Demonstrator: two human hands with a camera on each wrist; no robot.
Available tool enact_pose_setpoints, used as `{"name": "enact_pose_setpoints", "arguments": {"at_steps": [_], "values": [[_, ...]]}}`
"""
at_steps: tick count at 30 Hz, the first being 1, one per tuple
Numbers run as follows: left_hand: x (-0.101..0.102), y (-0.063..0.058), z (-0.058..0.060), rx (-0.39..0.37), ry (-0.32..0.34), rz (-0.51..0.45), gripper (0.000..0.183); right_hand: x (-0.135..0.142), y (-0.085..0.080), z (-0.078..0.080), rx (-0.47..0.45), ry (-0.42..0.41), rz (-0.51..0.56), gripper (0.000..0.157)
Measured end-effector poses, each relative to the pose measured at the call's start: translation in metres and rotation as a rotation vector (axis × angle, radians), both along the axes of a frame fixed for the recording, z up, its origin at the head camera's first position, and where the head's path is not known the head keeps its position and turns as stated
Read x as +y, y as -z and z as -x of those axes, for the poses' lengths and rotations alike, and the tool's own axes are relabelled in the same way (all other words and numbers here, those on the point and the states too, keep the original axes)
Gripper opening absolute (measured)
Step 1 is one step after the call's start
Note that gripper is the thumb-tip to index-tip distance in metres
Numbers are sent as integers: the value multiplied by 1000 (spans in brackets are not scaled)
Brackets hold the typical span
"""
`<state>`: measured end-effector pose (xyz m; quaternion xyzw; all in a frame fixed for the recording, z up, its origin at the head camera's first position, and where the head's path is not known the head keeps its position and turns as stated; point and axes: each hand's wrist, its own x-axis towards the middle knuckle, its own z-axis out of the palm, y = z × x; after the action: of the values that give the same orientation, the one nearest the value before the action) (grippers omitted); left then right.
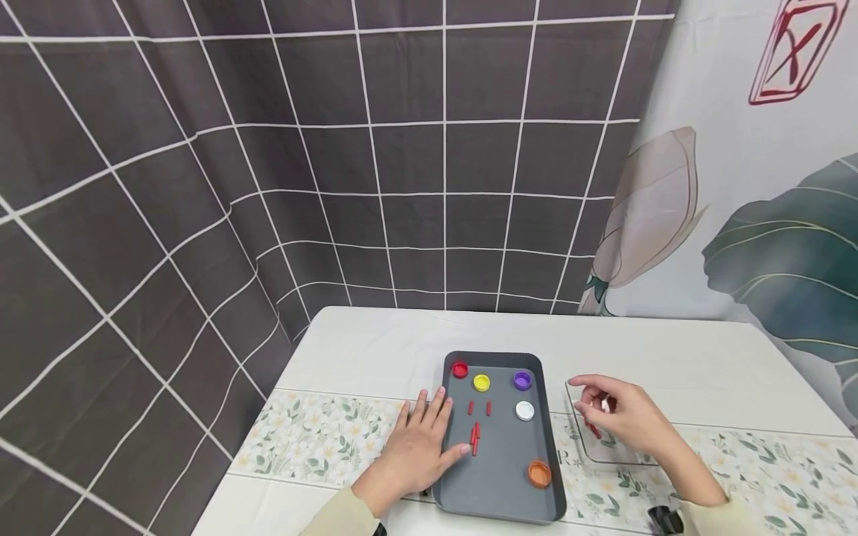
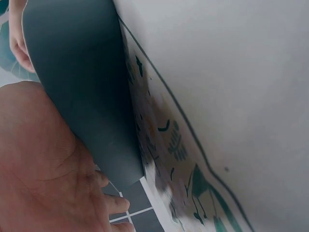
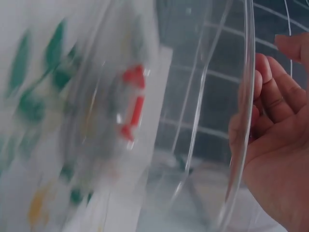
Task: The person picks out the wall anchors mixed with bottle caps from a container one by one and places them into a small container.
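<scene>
A grey tray point(image 1: 499, 487) lies on the table in the head view. It holds a red cap point(image 1: 459, 369), a yellow cap point(image 1: 481, 383), a purple cap point(image 1: 522, 380), a white cap point(image 1: 525, 410) and an orange cap point(image 1: 539, 473). Small red sticks point(image 1: 475, 438) lie in its middle. My left hand point(image 1: 418, 447) rests flat on the tray's left rim, fingers straight. The left wrist view shows its palm point(image 2: 43, 164) beside the tray wall point(image 2: 82, 87). My right hand point(image 1: 620, 417) hovers over a clear container point(image 1: 606, 455), fingers loosely curled; I see nothing in them. Red pieces point(image 3: 133, 104) lie inside the container point(image 3: 241, 96).
The table carries a white cloth with a floral runner point(image 1: 315, 432). A dark tiled curtain point(image 1: 268, 186) hangs behind and to the left. A flower-printed curtain point(image 1: 751, 223) hangs at the right. Bare cloth point(image 1: 704, 357) stretches behind the tray.
</scene>
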<state>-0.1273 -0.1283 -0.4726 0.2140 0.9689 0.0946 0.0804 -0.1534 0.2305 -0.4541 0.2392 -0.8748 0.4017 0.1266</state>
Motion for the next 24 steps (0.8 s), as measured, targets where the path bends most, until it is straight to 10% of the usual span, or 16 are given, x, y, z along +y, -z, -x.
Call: {"name": "enact_pose_setpoints", "arguments": {"at_steps": [24], "values": [[0,0,0,11,-3,17,85,-82,13,28,-144,-187,-75,29]]}}
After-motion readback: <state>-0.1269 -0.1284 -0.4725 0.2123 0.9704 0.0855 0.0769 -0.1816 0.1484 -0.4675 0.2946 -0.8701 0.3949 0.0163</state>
